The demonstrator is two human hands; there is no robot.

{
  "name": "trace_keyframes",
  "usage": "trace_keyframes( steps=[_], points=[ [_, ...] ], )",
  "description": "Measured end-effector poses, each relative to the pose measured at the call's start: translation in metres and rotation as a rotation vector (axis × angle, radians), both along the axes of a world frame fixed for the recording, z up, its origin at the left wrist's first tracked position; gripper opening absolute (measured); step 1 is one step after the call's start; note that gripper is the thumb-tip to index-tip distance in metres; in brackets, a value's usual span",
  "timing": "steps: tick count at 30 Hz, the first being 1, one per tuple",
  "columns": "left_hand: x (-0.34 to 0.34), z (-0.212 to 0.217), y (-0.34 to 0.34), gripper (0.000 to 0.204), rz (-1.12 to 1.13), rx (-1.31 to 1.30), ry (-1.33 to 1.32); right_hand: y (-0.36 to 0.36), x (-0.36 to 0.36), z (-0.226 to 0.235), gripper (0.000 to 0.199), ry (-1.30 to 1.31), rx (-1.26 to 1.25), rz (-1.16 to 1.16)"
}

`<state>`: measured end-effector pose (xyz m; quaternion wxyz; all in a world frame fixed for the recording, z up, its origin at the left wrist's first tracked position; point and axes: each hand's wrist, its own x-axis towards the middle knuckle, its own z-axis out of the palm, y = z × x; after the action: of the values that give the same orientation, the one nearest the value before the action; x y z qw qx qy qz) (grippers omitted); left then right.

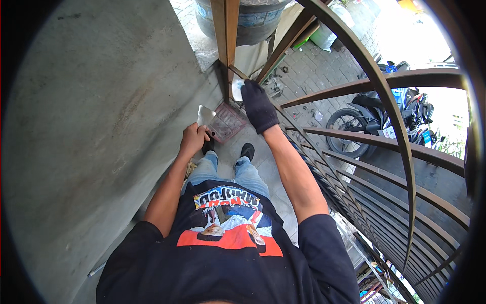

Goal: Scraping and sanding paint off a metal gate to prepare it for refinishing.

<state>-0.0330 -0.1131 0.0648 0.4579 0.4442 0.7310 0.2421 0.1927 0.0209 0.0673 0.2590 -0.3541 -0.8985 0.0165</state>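
My left hand point(192, 140) is bare and closed round the lower end of a scraper. The flat metal blade of the scraper point(205, 115) points up, away from me, between the wall and the railing. A black knitted glove covers my right hand point(258, 105), which is raised to the brown metal railing point(229, 45) near its corner post. At its fingertips is a thin white piece with a bluish mark point(237, 90), against a railing bar. Whether that piece is cloth or paper I cannot tell. The glove hides part of it.
A grey plastered wall point(101, 86) rises along my left. Past the railing stand a parked motorcycle point(367, 119), a large dark tank point(243, 20) and a white sack point(326, 35) on paving. A reddish worn panel point(226, 123) lies on the floor ahead of my feet.
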Motion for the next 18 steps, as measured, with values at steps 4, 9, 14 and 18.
trace_keyframes(
  steps=[4,9,14,18],
  points=[
    [-0.011,-0.005,0.003,0.027,0.027,0.011,0.009,-0.022,0.027,0.008,0.039,-0.223,0.065,-0.239],
    [-0.013,-0.007,0.011,0.028,0.004,0.044,0.006,-0.03,0.017,0.005,0.043,-0.334,0.077,-0.362],
    [-0.014,0.015,0.015,0.028,-0.027,0.03,0.028,-0.023,0.011,0.009,0.044,-0.356,0.02,-0.467],
    [-0.021,0.021,0.017,0.028,-0.036,0.087,0.032,-0.031,0.021,0.01,0.043,-0.339,0.046,-0.305]
  ],
)
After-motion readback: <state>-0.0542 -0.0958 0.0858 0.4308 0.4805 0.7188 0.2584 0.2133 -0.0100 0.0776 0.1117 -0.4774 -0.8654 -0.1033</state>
